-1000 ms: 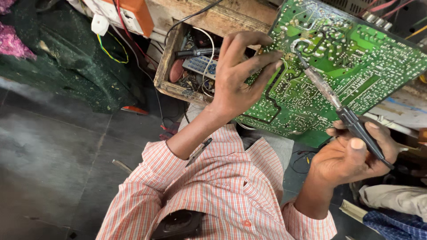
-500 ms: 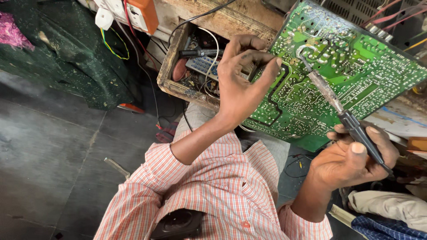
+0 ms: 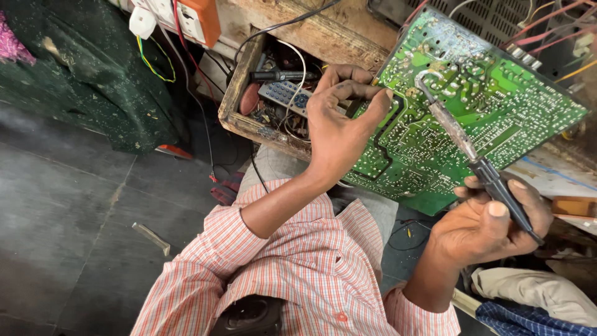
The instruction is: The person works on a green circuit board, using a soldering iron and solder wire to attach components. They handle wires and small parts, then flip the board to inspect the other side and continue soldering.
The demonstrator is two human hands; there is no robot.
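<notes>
A large green circuit board (image 3: 491, 118) leans tilted, solder side towards me, in the upper right. My left hand (image 3: 339, 124) grips its left edge, fingers curled over the rim. My right hand (image 3: 491, 221) holds a soldering iron (image 3: 463, 143) by its dark handle at the lower right. The iron's metal shaft slants up and left, and its tip rests on the board near the upper middle. Both sleeves are orange-and-white checked.
An open wooden drawer (image 3: 239, 93) behind my left hand holds remote controls (image 3: 283, 93) and wires. An orange-and-white power strip (image 3: 186, 18) sits at the top left. Dark green cloth (image 3: 81, 74) lies on the grey floor. Folded fabric (image 3: 535, 298) lies at the lower right.
The view has shifted slightly. My left hand's fingers have curled tighter over the board's edge. The soldering iron tip stays on the board.
</notes>
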